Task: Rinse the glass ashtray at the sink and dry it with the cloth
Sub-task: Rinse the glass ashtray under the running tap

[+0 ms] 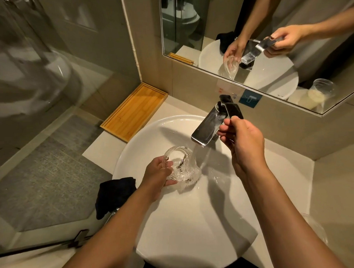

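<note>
A clear glass ashtray point(178, 163) is tilted over the white round sink point(196, 224), and my left hand point(158, 175) grips its left rim. Water runs from the chrome faucet point(207, 129) onto the ashtray and splashes into the basin. My right hand point(242, 140) is up at the faucet, its fingers pinched on the dark lever handle point(233, 110). A dark cloth point(114, 194) lies crumpled on the counter at the sink's left edge, just left of my left forearm.
A bamboo tray point(134, 111) sits on the counter at the back left corner. A mirror point(269, 38) hangs behind the faucet. A clear plastic cup point(316, 229) stands on the counter to the right. A glass shower partition point(37, 79) is on the left.
</note>
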